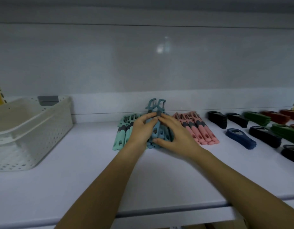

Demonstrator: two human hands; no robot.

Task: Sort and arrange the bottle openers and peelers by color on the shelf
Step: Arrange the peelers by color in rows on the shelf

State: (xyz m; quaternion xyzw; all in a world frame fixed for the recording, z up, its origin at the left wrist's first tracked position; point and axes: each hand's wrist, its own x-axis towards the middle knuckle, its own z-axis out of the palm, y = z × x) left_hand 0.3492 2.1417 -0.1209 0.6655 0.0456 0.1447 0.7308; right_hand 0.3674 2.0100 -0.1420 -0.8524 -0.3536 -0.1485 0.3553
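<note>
Two grips clasp one bundle of blue plastic peelers with grey collars: your left grip and right grip curl round its sides. Mint-green plastic peelers lie just left of them and pink plastic peelers just right. Open white shelf runs from your grips back to its front edge.

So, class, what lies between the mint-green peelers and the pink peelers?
Head view: the blue peelers, held between the left hand and the right hand.

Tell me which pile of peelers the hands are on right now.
The blue peelers in the middle: left hand and right hand both grip that bunch. The mint green peelers left of it and the pink peelers right of it lie flat.
</note>
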